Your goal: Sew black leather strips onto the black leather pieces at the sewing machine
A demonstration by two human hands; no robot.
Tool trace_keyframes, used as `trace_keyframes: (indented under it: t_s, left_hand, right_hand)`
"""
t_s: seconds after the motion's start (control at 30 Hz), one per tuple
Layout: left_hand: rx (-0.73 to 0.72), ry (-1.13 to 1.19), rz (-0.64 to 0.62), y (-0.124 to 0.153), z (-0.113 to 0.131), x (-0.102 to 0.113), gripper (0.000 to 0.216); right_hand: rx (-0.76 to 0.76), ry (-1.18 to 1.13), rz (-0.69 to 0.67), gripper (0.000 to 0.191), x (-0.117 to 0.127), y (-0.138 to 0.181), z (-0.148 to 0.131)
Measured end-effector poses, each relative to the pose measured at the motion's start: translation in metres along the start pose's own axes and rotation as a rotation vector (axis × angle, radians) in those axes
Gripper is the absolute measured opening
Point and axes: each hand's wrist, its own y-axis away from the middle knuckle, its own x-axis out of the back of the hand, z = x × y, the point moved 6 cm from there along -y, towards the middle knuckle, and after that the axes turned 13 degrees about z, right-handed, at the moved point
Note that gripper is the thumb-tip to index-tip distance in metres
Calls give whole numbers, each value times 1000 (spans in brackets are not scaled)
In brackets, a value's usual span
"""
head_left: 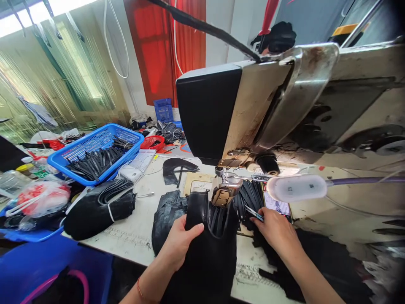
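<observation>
Head view, black piece [212,257] overhanging table edge [126,254]

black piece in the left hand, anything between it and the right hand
Yes: a small metal tool, held in the right hand, points into the gap, and black strips lie around its tip. Nothing visible separates the left hand from the black piece.

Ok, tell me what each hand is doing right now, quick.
Left hand: closed on a black piece, thumb on top.
Right hand: closed on a small metal tool.
</observation>
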Motion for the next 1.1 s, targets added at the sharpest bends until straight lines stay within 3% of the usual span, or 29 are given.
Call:
trace_keyframes:
  t_s: [0.13,0.27,0.33,0.43,0.63,1.1]
  left_hand:
    - [15,44,-10,2,-2,-1,44]
    - [17,57,-12,6,0,-1,42]
    - [29,71,-6,8,1,-2,42]
    - [63,78,-8,12,-1,-4,41]
    - [55,91,-11,17,-5,-6,38]
    - [30,130,-36,16,-7,-2,37]
  right_hand:
    - [-74,-17,-82,24,-7,-15,10]
    - [-185,-219,-200,24,-4,-17,11]
    - [-254,-392,-287,23,-2,-4,6]
    - [-366,-643,-424,39,-3,30,-9]
    - [-516,-936,-630,47,-20,93,-51]
    - [-539,-976,-680,50,-32,105,-62]
